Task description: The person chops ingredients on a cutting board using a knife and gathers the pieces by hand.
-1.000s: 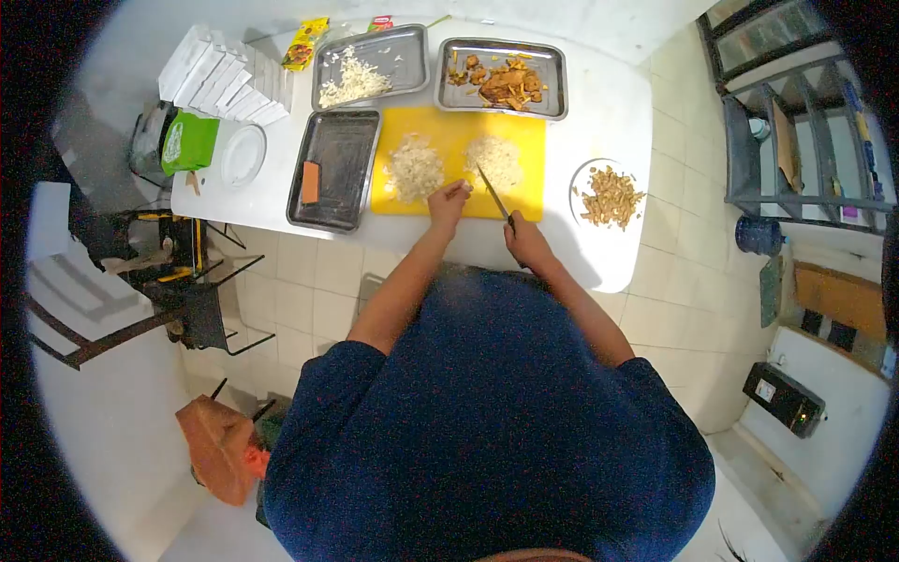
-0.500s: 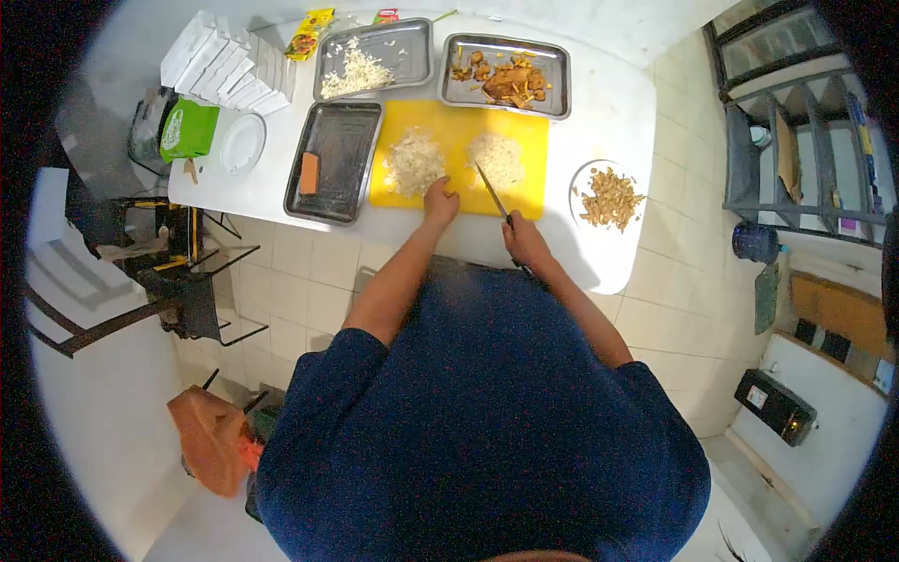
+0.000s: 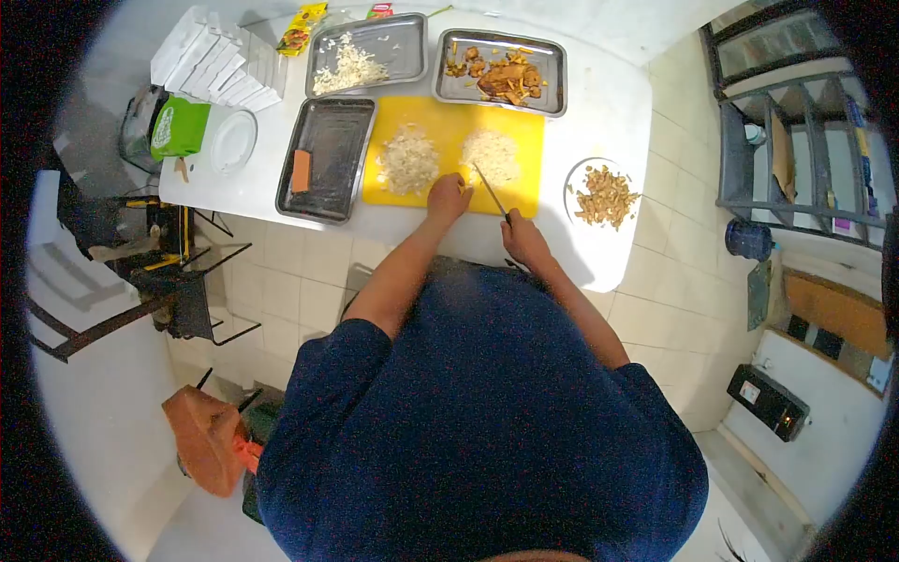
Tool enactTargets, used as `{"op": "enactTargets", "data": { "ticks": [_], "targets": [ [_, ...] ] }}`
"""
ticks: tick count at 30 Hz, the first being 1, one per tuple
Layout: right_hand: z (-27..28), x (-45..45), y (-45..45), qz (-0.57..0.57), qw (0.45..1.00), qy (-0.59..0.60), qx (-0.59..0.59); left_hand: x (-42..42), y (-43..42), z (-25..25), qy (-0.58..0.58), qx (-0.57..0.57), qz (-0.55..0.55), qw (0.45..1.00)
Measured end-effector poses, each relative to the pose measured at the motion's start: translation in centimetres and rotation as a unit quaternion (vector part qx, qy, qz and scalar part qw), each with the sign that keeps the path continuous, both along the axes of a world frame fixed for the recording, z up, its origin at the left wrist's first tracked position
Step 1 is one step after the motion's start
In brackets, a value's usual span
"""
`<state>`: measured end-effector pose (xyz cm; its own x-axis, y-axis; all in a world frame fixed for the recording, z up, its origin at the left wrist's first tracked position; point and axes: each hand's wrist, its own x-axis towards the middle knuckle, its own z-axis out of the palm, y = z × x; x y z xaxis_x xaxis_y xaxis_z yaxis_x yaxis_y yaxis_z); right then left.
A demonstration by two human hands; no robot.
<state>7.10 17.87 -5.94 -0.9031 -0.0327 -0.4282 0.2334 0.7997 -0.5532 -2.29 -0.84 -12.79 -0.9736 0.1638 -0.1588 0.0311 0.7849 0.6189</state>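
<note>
My right hand [image 3: 526, 239] grips a knife [image 3: 490, 191], its blade slanting up and left to the near edge of the right pile of chopped pale pieces [image 3: 492, 157]. Close to the blade, my left hand [image 3: 450, 197] rests over the front of the yellow cutting board [image 3: 451, 119] with its fingers curled together. What is in those fingers, if anything, is too small to make out. A second chopped pale pile [image 3: 408, 161] lies on the board's left half.
Behind the board stand a tray of shredded pale pieces [image 3: 348, 70] and a tray of browned food [image 3: 510, 80]. A dark tray [image 3: 323, 169] with an orange-brown block [image 3: 301, 171] is to the left. On the right sits a plate of chopped brown pieces [image 3: 606, 197].
My left hand has shifted right along the board's front, away from the left pile and closer to the knife. My right hand keeps its grip. The whole view has shifted slightly.
</note>
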Motion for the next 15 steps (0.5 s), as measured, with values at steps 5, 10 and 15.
{"op": "enactTargets", "data": {
  "ticks": [5, 10, 15],
  "targets": [
    [0.1, 0.4, 0.5, -0.009, 1.000, 0.003, -0.019, -1.5, 0.6, -1.1, -0.003, -0.009, 0.007, 1.000],
    [0.5, 0.5, 0.6, -0.018, 0.998, -0.048, -0.035, -1.7, -0.2, -0.7, 0.009, 0.132, 0.048, 0.990],
    [0.5, 0.1, -0.1, -0.008, 0.999, -0.013, -0.040, -1.6, -1.5, 0.0, 0.011, 0.124, 0.081, 0.989]
  ]
}}
